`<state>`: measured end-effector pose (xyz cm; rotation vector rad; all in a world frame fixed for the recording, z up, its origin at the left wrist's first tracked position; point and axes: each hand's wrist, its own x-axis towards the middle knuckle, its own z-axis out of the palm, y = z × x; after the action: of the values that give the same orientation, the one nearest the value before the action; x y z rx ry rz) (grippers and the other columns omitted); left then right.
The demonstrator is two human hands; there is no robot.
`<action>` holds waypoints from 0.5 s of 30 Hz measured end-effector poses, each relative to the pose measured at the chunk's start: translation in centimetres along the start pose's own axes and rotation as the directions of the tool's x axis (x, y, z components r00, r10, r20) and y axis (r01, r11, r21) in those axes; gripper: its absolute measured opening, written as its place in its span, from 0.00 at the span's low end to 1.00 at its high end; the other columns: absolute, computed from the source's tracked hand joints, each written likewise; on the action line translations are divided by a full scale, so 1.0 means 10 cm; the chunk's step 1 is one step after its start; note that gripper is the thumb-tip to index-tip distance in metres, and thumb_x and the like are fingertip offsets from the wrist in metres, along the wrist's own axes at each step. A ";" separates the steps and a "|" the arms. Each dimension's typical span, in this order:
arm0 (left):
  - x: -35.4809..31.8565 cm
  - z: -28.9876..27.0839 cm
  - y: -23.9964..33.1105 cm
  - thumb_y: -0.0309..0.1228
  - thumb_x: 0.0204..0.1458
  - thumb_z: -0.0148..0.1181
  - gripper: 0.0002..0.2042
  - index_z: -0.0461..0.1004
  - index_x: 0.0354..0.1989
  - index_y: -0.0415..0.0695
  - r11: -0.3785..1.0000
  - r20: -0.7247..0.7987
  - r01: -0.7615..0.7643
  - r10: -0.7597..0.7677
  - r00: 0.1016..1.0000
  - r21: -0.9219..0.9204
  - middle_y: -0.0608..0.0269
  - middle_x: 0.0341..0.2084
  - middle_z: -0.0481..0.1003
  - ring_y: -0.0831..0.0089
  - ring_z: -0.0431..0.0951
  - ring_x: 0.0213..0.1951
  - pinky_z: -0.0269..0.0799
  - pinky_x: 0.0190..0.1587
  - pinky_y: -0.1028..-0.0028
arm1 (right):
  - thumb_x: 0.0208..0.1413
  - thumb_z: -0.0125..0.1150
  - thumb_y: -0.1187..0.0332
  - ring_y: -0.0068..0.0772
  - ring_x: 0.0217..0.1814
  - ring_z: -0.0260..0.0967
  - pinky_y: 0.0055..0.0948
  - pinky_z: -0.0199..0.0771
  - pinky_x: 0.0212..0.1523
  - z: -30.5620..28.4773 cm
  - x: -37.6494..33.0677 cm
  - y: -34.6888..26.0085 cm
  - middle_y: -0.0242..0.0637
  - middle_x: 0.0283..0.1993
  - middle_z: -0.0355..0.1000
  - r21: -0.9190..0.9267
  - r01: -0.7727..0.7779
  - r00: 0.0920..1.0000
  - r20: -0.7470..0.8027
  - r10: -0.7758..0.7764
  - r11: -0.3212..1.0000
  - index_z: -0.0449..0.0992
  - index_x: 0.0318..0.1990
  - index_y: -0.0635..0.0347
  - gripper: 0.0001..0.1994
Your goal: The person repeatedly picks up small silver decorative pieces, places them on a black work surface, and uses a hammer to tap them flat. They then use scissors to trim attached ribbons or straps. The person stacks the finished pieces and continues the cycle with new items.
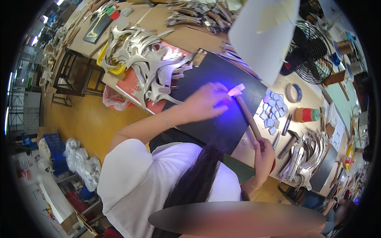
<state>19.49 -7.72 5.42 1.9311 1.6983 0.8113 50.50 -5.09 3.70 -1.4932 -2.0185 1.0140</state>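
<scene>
My right hand (264,154) is wrapped round the lower end of a hammer's brown handle. The hammer (247,113) slants up and left, its pale head lit pinkish by a violet-blue glow over the black work board (198,87). Close to the left of the hammer head is my left hand (204,102), slightly blurred, fingers apart and curved. I see nothing between its fingers, though what lies under the palm is hidden. Beyond my left forearm lies a heap of silver, curved strap-like pieces (147,59).
Small grey-blue squares (274,111), a tape roll (294,93), a red jar with green lid (307,115) and a second hammer (289,144) lie at right. Farther back stand a black fan (309,51) and a hanging white panel (264,35). A brown stool (77,75) stands left.
</scene>
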 end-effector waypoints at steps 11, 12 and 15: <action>-1.08 -1.36 -1.08 0.46 0.47 0.70 0.23 0.76 0.38 0.36 0.502 -0.287 0.772 -0.730 0.620 0.389 0.48 0.32 0.78 0.53 0.79 0.40 0.73 0.44 0.60 | 0.56 0.66 0.68 0.52 0.52 0.68 0.42 0.67 0.55 0.58 0.49 -0.19 0.49 0.50 0.68 -0.298 0.145 0.987 -0.020 -0.158 0.943 0.74 0.51 0.65 0.18; -1.14 -1.37 -1.16 0.48 0.45 0.71 0.25 0.76 0.38 0.35 0.511 -0.254 0.799 -0.766 0.591 0.318 0.47 0.31 0.77 0.51 0.79 0.40 0.73 0.44 0.58 | 0.53 0.68 0.69 0.52 0.51 0.68 0.43 0.67 0.54 0.63 0.48 -0.19 0.47 0.48 0.68 -0.354 0.117 0.989 -0.040 -0.139 0.928 0.73 0.53 0.64 0.20; -1.27 -1.35 -1.31 0.47 0.41 0.74 0.26 0.74 0.35 0.35 0.604 -0.258 0.768 -0.723 0.640 0.214 0.47 0.27 0.77 0.52 0.79 0.35 0.73 0.40 0.58 | 0.53 0.68 0.69 0.51 0.49 0.68 0.43 0.68 0.52 0.72 0.45 -0.24 0.47 0.48 0.67 -0.331 0.040 0.994 -0.084 -0.071 0.943 0.73 0.53 0.64 0.20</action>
<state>-0.23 -18.99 4.77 1.0793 2.5638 0.3582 42.45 -3.40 0.53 -1.6015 -2.2276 0.5897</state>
